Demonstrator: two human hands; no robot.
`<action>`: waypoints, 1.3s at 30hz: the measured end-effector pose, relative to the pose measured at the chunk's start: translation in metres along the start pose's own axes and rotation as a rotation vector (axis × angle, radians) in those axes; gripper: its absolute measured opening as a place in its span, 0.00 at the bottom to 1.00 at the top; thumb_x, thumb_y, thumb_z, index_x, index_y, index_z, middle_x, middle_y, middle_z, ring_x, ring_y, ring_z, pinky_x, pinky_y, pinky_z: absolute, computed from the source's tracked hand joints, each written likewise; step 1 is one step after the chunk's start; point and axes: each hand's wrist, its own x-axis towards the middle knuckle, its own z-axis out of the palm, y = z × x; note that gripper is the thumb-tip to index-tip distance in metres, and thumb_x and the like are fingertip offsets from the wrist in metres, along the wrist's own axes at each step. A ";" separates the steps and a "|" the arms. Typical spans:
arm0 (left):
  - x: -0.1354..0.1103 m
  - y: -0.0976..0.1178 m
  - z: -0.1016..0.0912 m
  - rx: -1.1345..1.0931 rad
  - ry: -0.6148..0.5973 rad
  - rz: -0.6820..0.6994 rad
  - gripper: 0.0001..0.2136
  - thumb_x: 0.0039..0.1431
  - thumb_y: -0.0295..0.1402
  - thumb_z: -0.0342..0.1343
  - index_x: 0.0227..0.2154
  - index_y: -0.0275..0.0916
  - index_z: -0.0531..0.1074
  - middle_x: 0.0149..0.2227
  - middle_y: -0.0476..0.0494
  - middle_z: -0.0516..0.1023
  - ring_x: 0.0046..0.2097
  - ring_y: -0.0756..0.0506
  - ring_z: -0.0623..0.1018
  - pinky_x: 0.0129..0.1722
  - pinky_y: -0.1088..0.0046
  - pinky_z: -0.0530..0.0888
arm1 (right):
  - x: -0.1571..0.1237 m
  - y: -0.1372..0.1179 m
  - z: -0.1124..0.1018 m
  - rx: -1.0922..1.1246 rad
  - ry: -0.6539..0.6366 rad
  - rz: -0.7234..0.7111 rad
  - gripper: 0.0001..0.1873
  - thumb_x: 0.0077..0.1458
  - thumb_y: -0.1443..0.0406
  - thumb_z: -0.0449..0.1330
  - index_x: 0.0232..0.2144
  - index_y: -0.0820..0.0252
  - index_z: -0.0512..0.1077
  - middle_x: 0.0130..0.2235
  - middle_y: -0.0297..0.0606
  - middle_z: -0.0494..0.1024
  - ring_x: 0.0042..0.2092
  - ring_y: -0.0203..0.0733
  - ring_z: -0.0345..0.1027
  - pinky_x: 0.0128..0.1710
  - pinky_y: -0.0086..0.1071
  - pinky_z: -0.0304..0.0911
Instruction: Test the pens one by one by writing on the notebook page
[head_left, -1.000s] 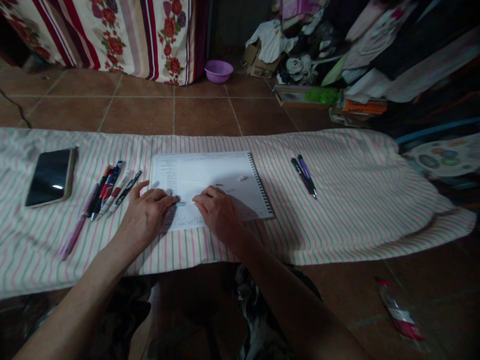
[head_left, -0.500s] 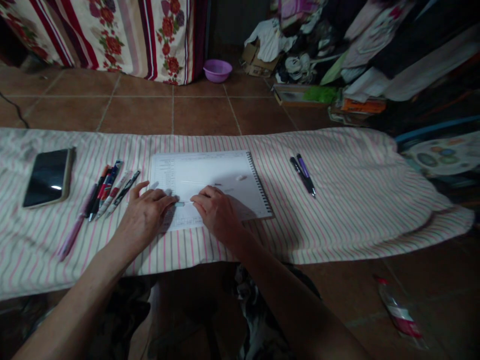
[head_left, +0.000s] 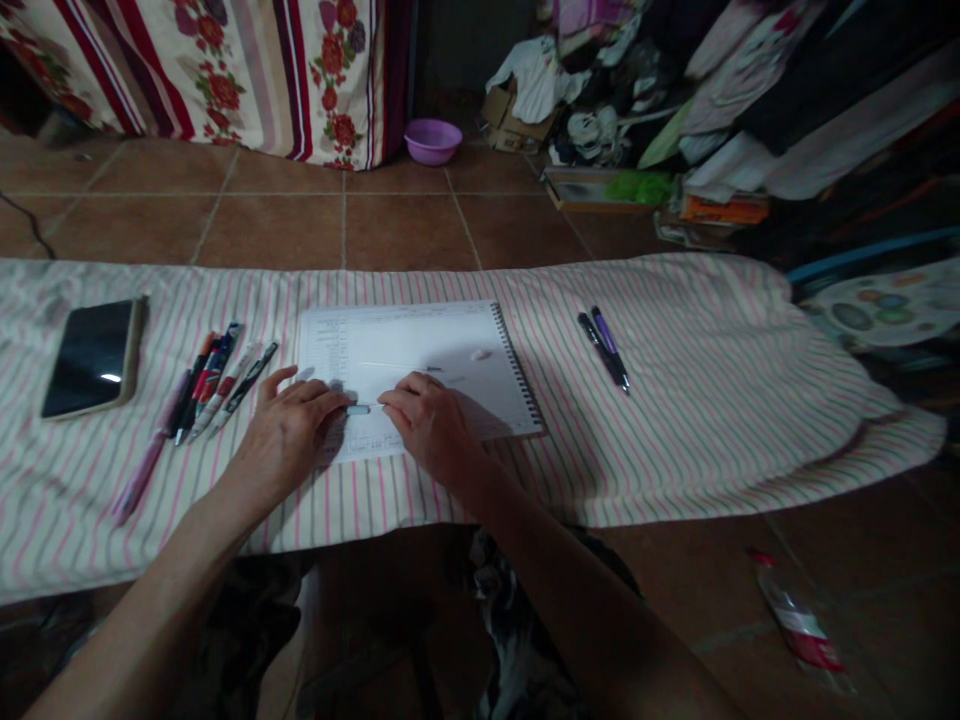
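Note:
Both hands rest on an open spiral notebook [head_left: 420,350] lying on a striped cloth-covered board [head_left: 675,400]. My left hand [head_left: 289,430] and my right hand [head_left: 431,425] each pinch one end of a thin pen with a pale blue part [head_left: 358,409], held low over the page's near edge. A small pale piece [head_left: 480,354] and a short thin part [head_left: 439,370] lie on the page beyond my right hand.
Several pens [head_left: 217,385] lie left of the notebook, a pink pen [head_left: 142,475] nearer me, and a phone [head_left: 90,355] at far left. Two dark pens [head_left: 604,345] lie to the right. A purple bowl [head_left: 433,138], clutter and a bottle [head_left: 795,620] are on the tiled floor.
Both hands stay on the pen over the notebook's near edge; the pale blue part shows slightly more between the fingertips. The view has shifted a little.

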 end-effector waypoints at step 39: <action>-0.001 0.000 -0.006 0.127 0.024 0.044 0.11 0.59 0.32 0.47 0.38 0.40 0.75 0.32 0.43 0.77 0.37 0.41 0.75 0.48 0.55 0.62 | -0.002 0.009 0.005 0.131 0.132 0.058 0.09 0.57 0.68 0.53 0.35 0.61 0.74 0.36 0.39 0.76 0.39 0.37 0.68 0.42 0.28 0.59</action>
